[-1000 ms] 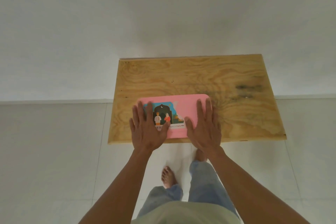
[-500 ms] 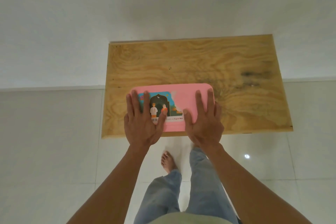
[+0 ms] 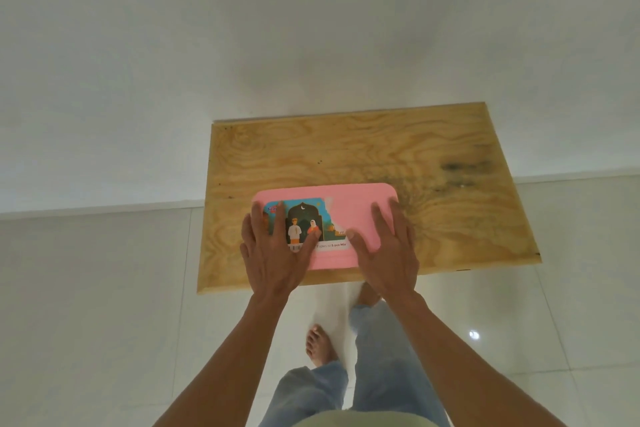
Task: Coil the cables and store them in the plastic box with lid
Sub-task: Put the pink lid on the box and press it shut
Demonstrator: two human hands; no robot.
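Note:
A plastic box with a pink lid (image 3: 349, 208) sits near the front edge of a plywood table (image 3: 346, 152). The lid carries a colourful printed label on its left half. My left hand (image 3: 273, 250) lies flat on the left part of the lid, fingers spread over the label. My right hand (image 3: 388, 250) lies flat on the right part, fingers spread. Neither hand grips anything. No cables are in view; the box's inside is hidden by the lid.
The table stands against a white wall (image 3: 311, 28) on a glossy white tiled floor (image 3: 86, 305). My legs in blue jeans (image 3: 381, 374) and a bare foot (image 3: 320, 345) show below the table's front edge.
Both hands stay flat on the pink lid in the same places. Only the camera view has shifted, so the table sits differently in the frame.

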